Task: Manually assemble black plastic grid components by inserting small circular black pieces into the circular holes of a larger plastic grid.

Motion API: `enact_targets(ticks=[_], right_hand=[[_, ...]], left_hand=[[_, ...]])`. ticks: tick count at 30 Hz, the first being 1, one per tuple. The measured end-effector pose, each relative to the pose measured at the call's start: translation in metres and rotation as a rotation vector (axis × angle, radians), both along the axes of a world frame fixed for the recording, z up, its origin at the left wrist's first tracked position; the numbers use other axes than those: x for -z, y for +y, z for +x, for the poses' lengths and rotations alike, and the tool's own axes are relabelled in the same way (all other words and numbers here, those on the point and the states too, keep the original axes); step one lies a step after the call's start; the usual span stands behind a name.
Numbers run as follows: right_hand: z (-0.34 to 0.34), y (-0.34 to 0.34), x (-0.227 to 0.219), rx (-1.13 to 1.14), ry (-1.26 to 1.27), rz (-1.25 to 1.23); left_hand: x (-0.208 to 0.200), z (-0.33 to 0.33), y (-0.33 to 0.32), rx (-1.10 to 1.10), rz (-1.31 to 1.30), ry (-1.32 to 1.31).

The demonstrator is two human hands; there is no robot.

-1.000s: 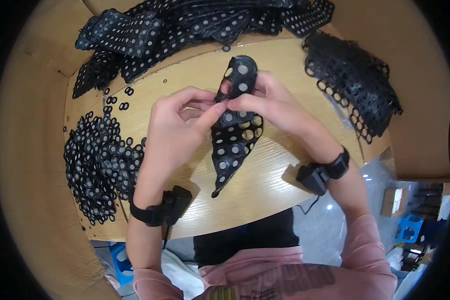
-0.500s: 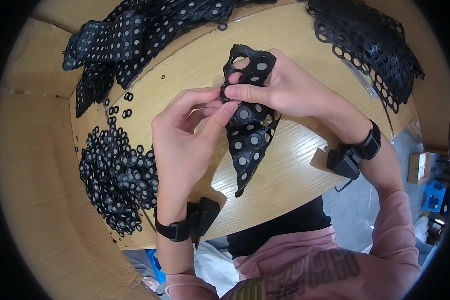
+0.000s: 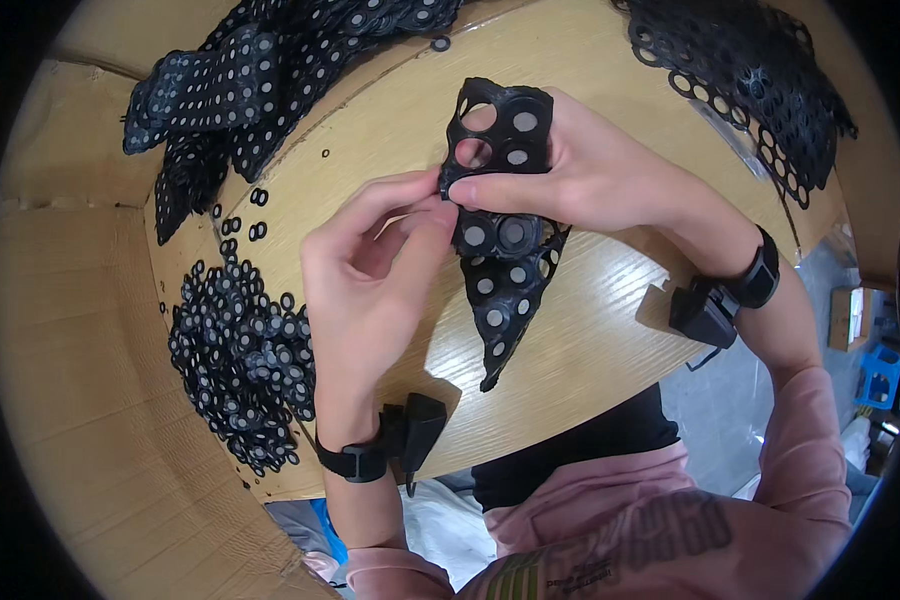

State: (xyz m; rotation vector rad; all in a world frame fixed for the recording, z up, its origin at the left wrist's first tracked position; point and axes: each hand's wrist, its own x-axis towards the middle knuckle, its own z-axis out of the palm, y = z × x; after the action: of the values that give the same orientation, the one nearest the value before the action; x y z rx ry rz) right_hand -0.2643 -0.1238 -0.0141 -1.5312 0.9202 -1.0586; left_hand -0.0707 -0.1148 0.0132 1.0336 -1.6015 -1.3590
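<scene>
A floppy black rubber sheet (image 3: 503, 272) with round grey-white spots hangs between my hands over the table, its lower end tapering to a point. My right hand (image 3: 600, 185) grips it, thumb across the front and fingers behind. Two open holes show near its upper left, with skin visible through them. At the sheet's left edge, my left hand (image 3: 365, 265) is closed in a pinch, thumb against fingertips. What exactly sits between those fingertips is hidden. On the table to the left of this hand lies a heap of small black rings (image 3: 235, 365) with pale centres.
Spotted black sheets (image 3: 235, 85) are piled at the far left. A stack of black sheets full of holes (image 3: 760, 85) lies far right. Single rings (image 3: 258, 198) are scattered on the wooden table (image 3: 370, 120). A cardboard wall (image 3: 80, 350) borders the left; a blue stool (image 3: 878, 378) stands lower right.
The sheet has turned slightly in my right hand, showing its upper holes more fully. My left fingertips have shifted a little left and closed together. The whole view has shifted slightly.
</scene>
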Motion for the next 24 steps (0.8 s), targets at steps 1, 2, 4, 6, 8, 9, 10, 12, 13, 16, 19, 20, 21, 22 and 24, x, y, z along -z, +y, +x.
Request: enact_targets(ticks=[1,2,4,6,8,9,10,12,13,16,19,20,21,22,24], right_hand=[[0.001,0.000,-0.001,-0.002,0.010,-0.019],[0.001,0.000,-0.001,-0.004,0.020,-0.038],[0.003,0.001,-0.002,-0.016,0.023,-0.056],[0.004,0.002,-0.005,-0.028,0.028,-0.079],[0.005,0.005,-0.007,-0.061,0.019,0.021],[0.006,0.004,-0.007,-0.060,0.017,0.020],[0.006,0.006,-0.005,-0.043,0.005,0.010],[0.005,0.009,-0.005,-0.022,-0.009,0.001],[0.004,0.009,-0.007,-0.032,-0.019,0.006],[0.004,0.008,-0.006,-0.066,-0.037,0.038],[0.004,0.004,-0.001,-0.088,-0.049,0.063],[0.004,0.003,0.000,-0.081,-0.053,0.060],[0.002,0.003,-0.001,-0.085,-0.059,0.059],[-0.001,0.003,-0.003,-0.069,-0.072,0.078],[-0.005,-0.002,0.000,-0.077,-0.083,0.054]], left_hand=[[0.000,0.001,0.000,0.001,-0.004,0.015],[0.000,0.001,-0.001,0.003,-0.003,0.012],[0.001,0.001,-0.003,-0.010,-0.062,-0.034],[0.002,0.003,-0.004,-0.015,-0.059,-0.074],[0.004,0.003,-0.004,-0.019,-0.052,-0.112],[0.004,0.003,-0.004,-0.025,-0.053,-0.110],[0.005,0.003,-0.003,-0.028,-0.051,-0.107],[0.003,0.002,-0.002,-0.037,-0.023,-0.122],[0.000,0.002,-0.001,-0.056,-0.001,-0.139],[0.004,0.005,-0.004,-0.019,0.034,-0.091],[0.005,0.011,-0.006,-0.047,0.016,-0.115],[0.003,0.013,-0.008,-0.050,0.015,-0.120],[0.001,0.015,-0.010,-0.076,0.008,-0.137],[-0.001,0.018,-0.012,-0.097,0.000,-0.154],[-0.006,0.022,-0.013,-0.100,-0.001,-0.152]])
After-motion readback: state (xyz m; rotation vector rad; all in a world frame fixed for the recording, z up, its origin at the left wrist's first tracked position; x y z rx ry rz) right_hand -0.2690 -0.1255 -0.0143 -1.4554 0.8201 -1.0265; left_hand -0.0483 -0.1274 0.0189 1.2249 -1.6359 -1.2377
